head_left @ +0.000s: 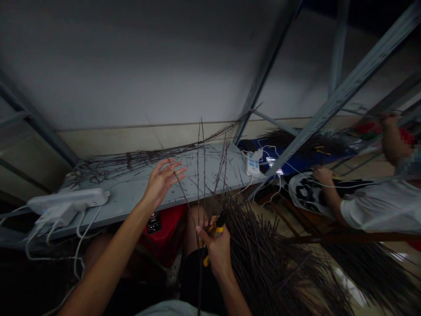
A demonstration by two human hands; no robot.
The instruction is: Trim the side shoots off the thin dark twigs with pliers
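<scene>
My left hand (163, 179) is raised over the shelf's front edge with its fingers stretched out and apart. A thin dark twig (183, 191) slants past its fingers; I cannot tell whether they touch. Lower down, my right hand (217, 248) is closed around yellow-handled pliers (219, 230) with a dark head. Its thumb presses at the lower part of a long, thin twig (199, 254), which runs down towards my lap. Other twigs (204, 171) stand upright just beyond this hand. The palm side of the right hand is hidden.
A grey shelf (121, 199) bears a long bundle of twigs (141, 160) and scraps. White power strips (70, 199) (252, 164) trail cables. Below are a red stool (167, 228), a phone (153, 223) and a big twig heap (259, 245). Another person's hand (324, 175) is at right.
</scene>
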